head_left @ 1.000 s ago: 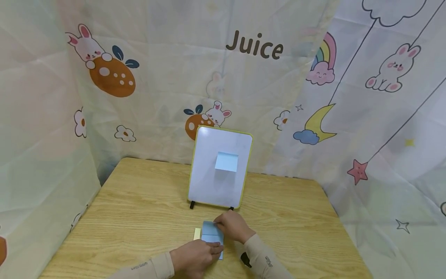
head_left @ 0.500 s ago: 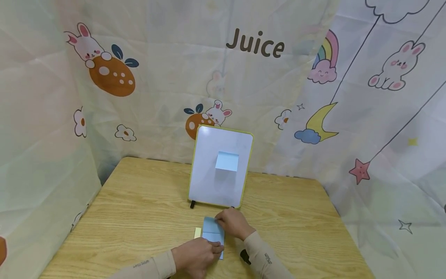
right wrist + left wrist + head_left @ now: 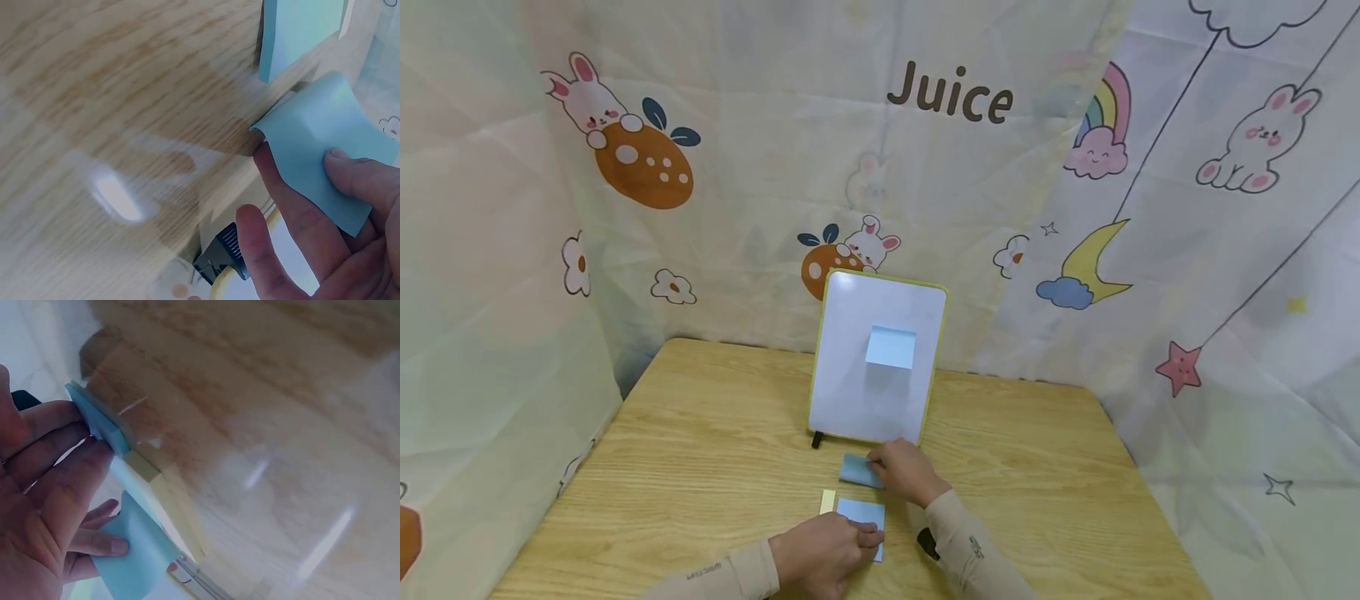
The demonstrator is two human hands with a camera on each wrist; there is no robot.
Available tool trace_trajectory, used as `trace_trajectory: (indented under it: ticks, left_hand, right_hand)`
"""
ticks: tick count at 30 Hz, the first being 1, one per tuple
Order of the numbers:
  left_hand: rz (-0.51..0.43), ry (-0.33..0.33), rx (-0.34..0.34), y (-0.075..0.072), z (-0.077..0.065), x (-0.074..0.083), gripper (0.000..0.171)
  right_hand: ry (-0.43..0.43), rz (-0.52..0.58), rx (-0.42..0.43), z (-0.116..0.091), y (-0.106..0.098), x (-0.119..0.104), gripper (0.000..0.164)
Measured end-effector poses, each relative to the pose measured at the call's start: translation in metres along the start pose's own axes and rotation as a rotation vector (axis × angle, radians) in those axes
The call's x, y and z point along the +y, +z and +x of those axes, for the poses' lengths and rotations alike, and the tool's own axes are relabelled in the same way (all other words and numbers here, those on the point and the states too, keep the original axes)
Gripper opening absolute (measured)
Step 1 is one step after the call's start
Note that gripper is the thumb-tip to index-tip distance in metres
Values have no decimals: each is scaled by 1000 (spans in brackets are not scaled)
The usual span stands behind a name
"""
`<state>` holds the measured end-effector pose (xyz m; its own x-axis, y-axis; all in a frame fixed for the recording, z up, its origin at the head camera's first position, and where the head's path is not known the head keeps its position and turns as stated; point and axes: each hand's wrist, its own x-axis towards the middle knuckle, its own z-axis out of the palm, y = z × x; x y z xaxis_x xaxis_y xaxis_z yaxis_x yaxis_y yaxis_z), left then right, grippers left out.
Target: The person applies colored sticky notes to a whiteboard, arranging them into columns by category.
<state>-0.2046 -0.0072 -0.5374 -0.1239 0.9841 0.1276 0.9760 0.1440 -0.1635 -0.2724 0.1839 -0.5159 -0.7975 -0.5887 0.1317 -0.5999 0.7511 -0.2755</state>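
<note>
My right hand [image 3: 908, 473] pinches a single blue sticky note [image 3: 854, 469] between thumb and fingers; in the right wrist view the sheet [image 3: 306, 131] curves, with the thumb on its face. The sheet is apart from the blue sticky note pad [image 3: 861, 507] on the table, just in front of it. My left hand [image 3: 826, 546] rests on the near part of that pad and covers some of it. In the left wrist view its fairly straight fingers touch the blue pad [image 3: 100, 422]. A narrow yellow sticky pad [image 3: 827, 502] lies along the blue pad's left side.
A whiteboard [image 3: 842, 375] with a yellow-green frame stands behind the hands on small black feet [image 3: 817, 439]. One blue sticky note [image 3: 891, 347] hangs on it, its lower edge lifted. The wooden table [image 3: 715, 433] is enclosed by printed cloth walls [image 3: 752, 150].
The right hand has peeled the top blue note off the pad and moved it slightly away, toward the whiteboard. The left hand has stayed on the pad.
</note>
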Motion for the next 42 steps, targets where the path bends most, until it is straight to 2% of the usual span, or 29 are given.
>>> trace_trajectory:
  ticks: [2,5,7,9,11,13,16,18,21,23,27,30,32,35,37,39,42]
  left_hand:
    - [-36,-8,21,-1,0,-1,37]
    - [-160,-24,43,-4,0,-5,24]
    - [-227,-34,54,-8,1,-11,22]
    - [-240,-35,96,-13,2,-19,20]
    - [-185,-32,176,-18,3,-28,17]
    - [-98,-50,286,-25,6,-38,13]
    - [7,-141,440,-34,7,-54,11]
    - [41,-225,489,-39,7,-64,16]
    - [55,-335,475,-42,4,-74,19]
    - [46,-371,437,-43,3,-78,16]
    - [10,-375,388,-44,4,-80,8]
    - [8,-360,383,-45,5,-80,12]
    - [25,-353,389,-46,6,-80,10]
    - [57,-348,404,-49,6,-81,8]
    - [74,-343,414,-52,6,-81,7]
    - [83,-338,422,-56,7,-81,7]
    - [89,-330,423,-61,8,-79,6]
  right_hand:
    - [1,14,0,-1,0,0,14]
    - [3,28,-4,-3,0,0,19]
    - [-2,19,1,-3,-2,-2,22]
    - [-8,8,11,-5,-5,-4,25]
    - [-16,-4,24,-6,-8,-7,27]
    - [-16,-3,33,-7,-12,-10,29]
    - [-18,-14,44,-8,-17,-14,31]
    - [-31,-15,53,-8,-19,-16,25]
    - [-55,-13,54,-9,-21,-19,14]
    - [-66,-8,52,-9,-23,-21,13]
    - [-63,-11,52,-9,-26,-23,12]
    - [-58,11,37,-9,-28,-22,11]
    - [-61,44,21,-9,-31,-18,19]
    - [-57,138,-36,-8,-37,-9,42]
    - [-40,214,-69,-7,-40,1,51]
    - [7,309,-94,-6,-43,10,46]
    - [86,466,-123,-5,-42,21,30]
